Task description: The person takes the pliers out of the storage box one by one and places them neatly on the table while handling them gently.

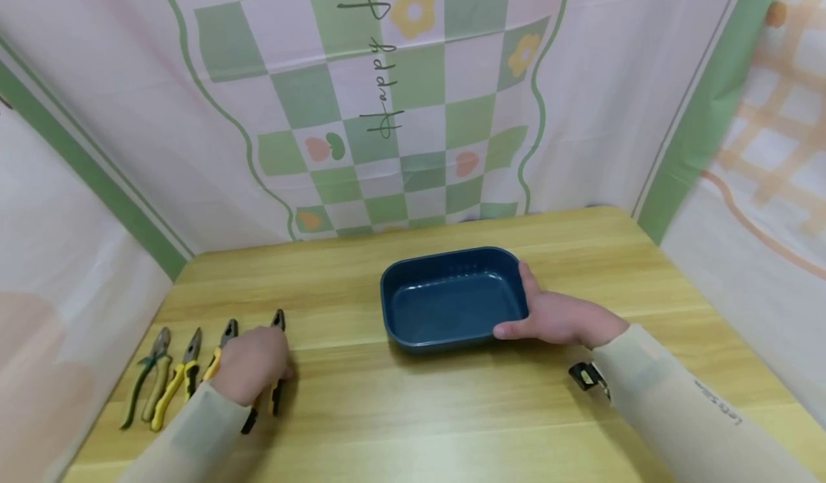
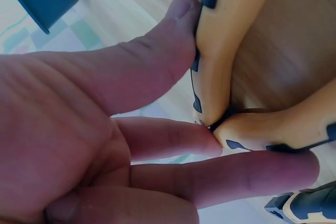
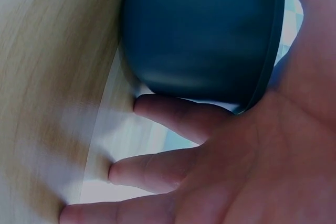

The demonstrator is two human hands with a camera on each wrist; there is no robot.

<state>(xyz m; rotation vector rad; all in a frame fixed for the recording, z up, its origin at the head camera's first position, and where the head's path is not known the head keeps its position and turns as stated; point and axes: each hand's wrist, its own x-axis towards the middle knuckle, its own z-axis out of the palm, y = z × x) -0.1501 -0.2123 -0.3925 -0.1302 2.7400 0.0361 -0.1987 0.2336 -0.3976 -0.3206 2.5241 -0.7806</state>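
Note:
My left hand (image 1: 253,363) reaches down over the rightmost pliers (image 1: 277,397), which have orange-yellow and black handles and a dark nose pointing away from me. In the left wrist view the thumb presses one handle (image 2: 223,51) and two fingers lie along the other, so the pliers are pinched between them. The dark blue rectangular box (image 1: 454,300) stands upright with nothing in it. At its right end rests my right hand (image 1: 555,316), thumb along the near side. Seen from the right wrist, the other fingers are straight and spread, with fingertips (image 3: 68,214) on the table.
Left of my left hand lie pliers with orange-yellow handles (image 1: 213,362), pliers with yellow and black handles (image 1: 169,393) and pliers with green and beige handles (image 1: 137,390). Behind the wooden table (image 1: 413,426) hangs a checked curtain (image 1: 361,96).

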